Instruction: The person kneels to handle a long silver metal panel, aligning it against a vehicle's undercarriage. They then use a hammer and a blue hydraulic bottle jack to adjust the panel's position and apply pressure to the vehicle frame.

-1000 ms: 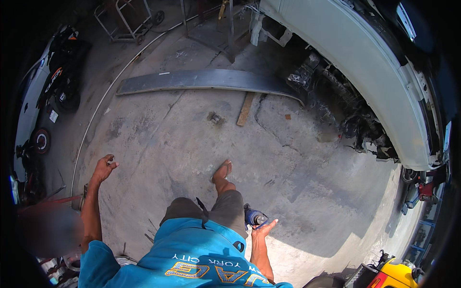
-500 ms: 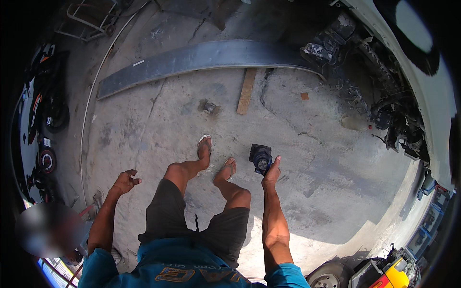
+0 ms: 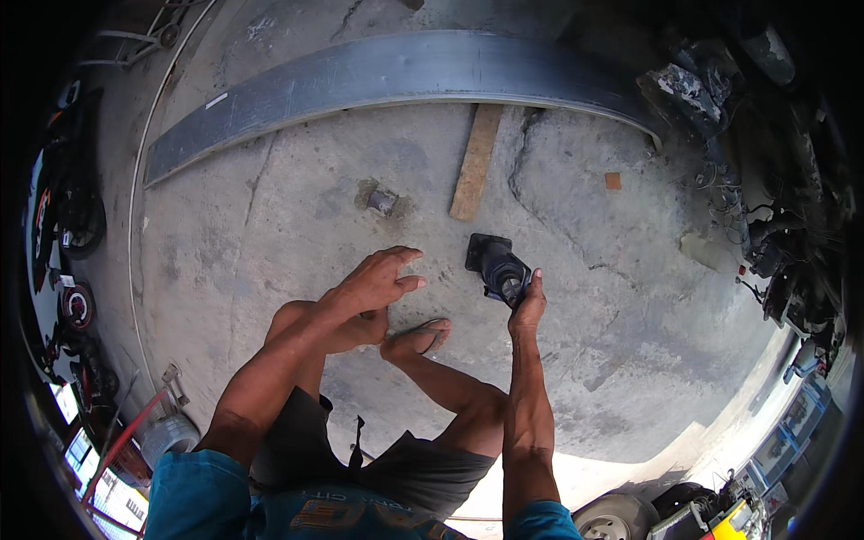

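My right hand (image 3: 530, 311) is closed round the near end of a dark bottle jack (image 3: 500, 268). Its square base plate points away from me and its round ram end lies by my thumb. My left hand (image 3: 376, 281) reaches in over my left knee, thumb and fingers apart, holding nothing. A gap of bare concrete separates it from the jack.
A long grey metal beam (image 3: 387, 76) lies across the floor ahead, with a wooden plank (image 3: 475, 166) running from under it. Dark vehicle parts (image 3: 783, 243) crowd the right. A red handle (image 3: 126, 432) and wire-like coil (image 3: 169, 435) are at lower left.
My left hand has swung from the left side to the right, toward the jack. My right hand keeps the jack. The person at lower left no longer shows.
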A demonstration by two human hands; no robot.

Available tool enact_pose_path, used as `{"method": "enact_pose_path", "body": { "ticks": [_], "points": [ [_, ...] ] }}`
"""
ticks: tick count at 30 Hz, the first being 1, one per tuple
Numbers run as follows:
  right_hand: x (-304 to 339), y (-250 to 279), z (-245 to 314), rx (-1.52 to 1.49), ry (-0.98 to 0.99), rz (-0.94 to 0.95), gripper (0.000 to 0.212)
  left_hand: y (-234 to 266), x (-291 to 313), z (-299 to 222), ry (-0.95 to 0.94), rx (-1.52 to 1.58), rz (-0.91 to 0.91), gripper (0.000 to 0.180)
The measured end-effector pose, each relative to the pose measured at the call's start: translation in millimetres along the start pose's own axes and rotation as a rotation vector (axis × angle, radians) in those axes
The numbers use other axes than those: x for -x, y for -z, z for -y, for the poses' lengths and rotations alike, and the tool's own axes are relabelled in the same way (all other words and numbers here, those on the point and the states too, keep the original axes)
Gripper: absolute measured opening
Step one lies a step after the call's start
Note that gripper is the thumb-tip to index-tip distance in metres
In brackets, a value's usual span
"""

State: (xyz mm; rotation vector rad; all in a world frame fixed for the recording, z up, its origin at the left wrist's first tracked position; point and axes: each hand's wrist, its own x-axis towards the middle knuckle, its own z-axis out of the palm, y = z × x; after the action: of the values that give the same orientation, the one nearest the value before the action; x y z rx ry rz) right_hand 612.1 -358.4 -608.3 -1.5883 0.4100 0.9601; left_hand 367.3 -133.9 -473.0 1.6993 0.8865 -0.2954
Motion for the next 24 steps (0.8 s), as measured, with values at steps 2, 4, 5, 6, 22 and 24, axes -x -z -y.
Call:
{"method": "enact_pose_path", "body": {
  "ticks": [2,4,5,6,22,24],
  "points": [
    [-2,0,0,0.017,0.027,0.049,0.062,-31,-34,9,-0.081,-0.035,0.004,0.062],
    [-4,-3,2,0.046,0.071,-0.099,0.052,-55,-68,10,-0.162,-0.047,0.018,0.062],
    [-14,5,-8,0.117,0.072,-0.143,0.053,-64,-80,9,-0.184,-0.037,0.018,0.062],
    [-23,6,-11,0.182,0.075,-0.183,0.055,-68,-94,6,-0.209,-0.033,0.015,0.062],
    [-49,5,24,0.809,0.522,-0.122,0.047,-141,-188,-64,-0.596,-0.019,0.005,0.054],
    [-18,-7,18,0.950,0.550,0.003,0.047,-153,-165,-88,-0.657,0.012,0.004,0.059]
  ]
}}
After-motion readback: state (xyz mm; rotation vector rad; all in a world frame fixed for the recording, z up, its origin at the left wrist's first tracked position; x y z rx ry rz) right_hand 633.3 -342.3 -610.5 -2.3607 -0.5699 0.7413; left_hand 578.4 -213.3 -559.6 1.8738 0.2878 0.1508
